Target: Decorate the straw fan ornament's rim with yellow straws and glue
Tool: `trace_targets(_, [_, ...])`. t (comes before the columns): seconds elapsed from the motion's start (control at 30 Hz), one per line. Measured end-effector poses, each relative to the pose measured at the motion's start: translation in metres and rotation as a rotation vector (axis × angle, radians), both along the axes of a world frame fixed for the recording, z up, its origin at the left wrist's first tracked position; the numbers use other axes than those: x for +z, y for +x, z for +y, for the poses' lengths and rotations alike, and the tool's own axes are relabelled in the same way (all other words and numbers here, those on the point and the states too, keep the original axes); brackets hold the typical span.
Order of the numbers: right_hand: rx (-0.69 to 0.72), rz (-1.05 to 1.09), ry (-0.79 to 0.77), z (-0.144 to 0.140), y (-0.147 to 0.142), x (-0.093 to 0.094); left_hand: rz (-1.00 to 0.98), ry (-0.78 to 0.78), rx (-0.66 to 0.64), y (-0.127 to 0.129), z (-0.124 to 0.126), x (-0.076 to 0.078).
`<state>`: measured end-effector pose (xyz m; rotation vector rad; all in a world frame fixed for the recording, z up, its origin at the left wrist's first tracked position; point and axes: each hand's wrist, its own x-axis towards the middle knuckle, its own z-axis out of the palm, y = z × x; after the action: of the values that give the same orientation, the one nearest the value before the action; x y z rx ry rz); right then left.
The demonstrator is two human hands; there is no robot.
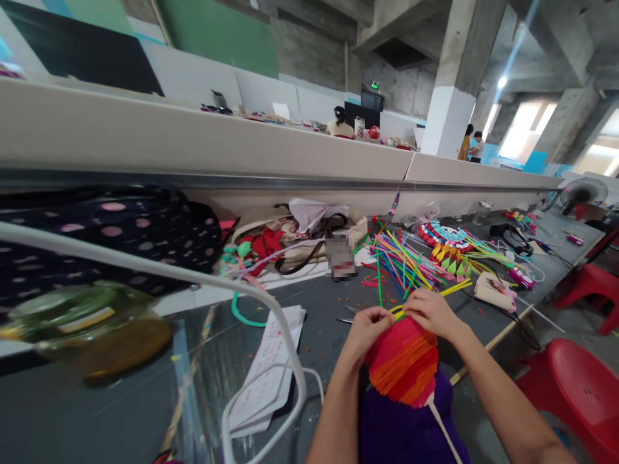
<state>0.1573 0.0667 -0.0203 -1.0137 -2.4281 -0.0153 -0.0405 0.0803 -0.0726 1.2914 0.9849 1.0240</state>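
A round fan [403,367] in bands of pink, red and orange is held up over my lap, its pale thin handle [442,425] pointing down to the right. My left hand [372,332] pinches its upper left edge, fingers closed. At the upper right edge, the closed fingers of my right hand [430,312] grip yellow pipe cleaners [456,289] that run along the rim and stick out past that hand. A heap of loose coloured pipe cleaners [403,261] lies on the dark table just beyond.
Printed sheets [271,367] and a white tube [290,341] lie on the left, near a greenish bottle [91,328]. A beaded, petalled piece [447,241], a small pouch [494,293] and scissors [345,319] lie on the table [329,299]. Red stools [575,386] stand at right.
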Motion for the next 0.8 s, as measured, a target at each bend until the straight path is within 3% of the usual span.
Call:
trace_targets(0.33, [0.002,-0.102,0.046,0.005,-0.006,0.001,-0.062,0.049,-0.044,-0.002,-0.001,0.003])
trace_targets(0.6, [0.012,-0.103,0.026,0.003,-0.006,-0.004,0.011,0.142,-0.029,0.0,0.002,-0.002])
trace_targets(0.8, [0.075,-0.036,0.009,0.006,-0.013,-0.013,-0.013,0.081,-0.058,-0.002,0.001,-0.002])
